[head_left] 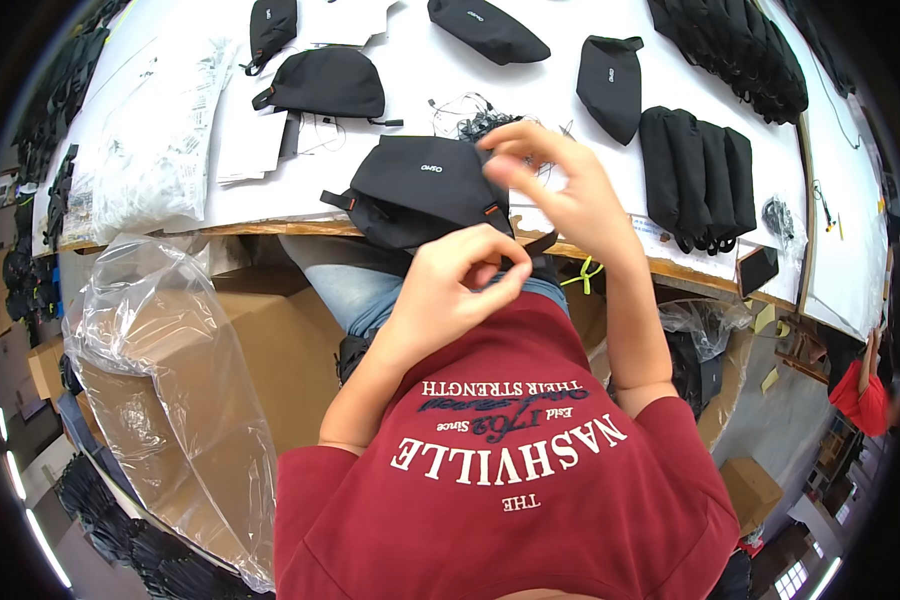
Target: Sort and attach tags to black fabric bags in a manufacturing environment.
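A black fabric pouch (420,185) with orange tabs lies at the near edge of the white table (230,200). My left hand (460,275) pinches its black strap at the pouch's near right corner. My right hand (560,180) is raised above the pouch's right side, fingers curled and pinching something thin by a tangle of black cords (475,122); I cannot make out exactly what it holds.
More black pouches lie around the table: one (325,82) behind, one (488,30) at the back, one (610,85) to the right, and a stacked row (698,175). Plastic sleeves and papers (160,130) lie left. A bag-lined cardboard box (170,370) stands below the table.
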Tool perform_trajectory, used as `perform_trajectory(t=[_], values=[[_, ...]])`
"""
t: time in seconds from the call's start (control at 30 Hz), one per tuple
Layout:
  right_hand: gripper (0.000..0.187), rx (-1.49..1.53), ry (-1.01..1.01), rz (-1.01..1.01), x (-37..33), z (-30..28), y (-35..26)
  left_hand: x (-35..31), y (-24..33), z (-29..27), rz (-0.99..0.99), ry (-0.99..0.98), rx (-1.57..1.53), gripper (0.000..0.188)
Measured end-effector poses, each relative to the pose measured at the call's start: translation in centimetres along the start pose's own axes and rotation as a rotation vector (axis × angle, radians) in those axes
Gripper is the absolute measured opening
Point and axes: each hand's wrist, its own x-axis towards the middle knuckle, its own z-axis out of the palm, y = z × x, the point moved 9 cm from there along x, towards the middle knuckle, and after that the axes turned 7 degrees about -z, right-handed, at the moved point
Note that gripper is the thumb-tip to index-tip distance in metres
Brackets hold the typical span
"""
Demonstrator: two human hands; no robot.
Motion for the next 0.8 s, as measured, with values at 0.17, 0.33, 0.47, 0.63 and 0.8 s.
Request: perform_trajectory(t=[0.17,0.33,0.47,0.63,0.8], values=[[0.056,-0.539,-0.273,-0.174,-0.6,5.5,2.1,-1.2,0.4,1.7,0.069,-0.142,0.031,0.008],[0.022,-0.441,0.011,-0.225,-0.5,2.8,1.6,-1.0,-0.9,-2.7,0.225,0.131,0.18,0.018],[0.02,-0.285,0.045,-0.144,-0.9,1.3,-0.8,-0.4,-1.1,-4.9,0.289,0.365,0.687,0.037],[0.021,-0.143,-0.009,-0.074,-1.9,0.7,-2.4,-0.7,0.1,-5.5,0.411,0.461,0.82,0.036],[0.02,-0.099,-0.041,-0.043,-2.4,0.8,-2.8,-1.2,1.2,-5.9,0.525,0.51,0.766,0.029]])
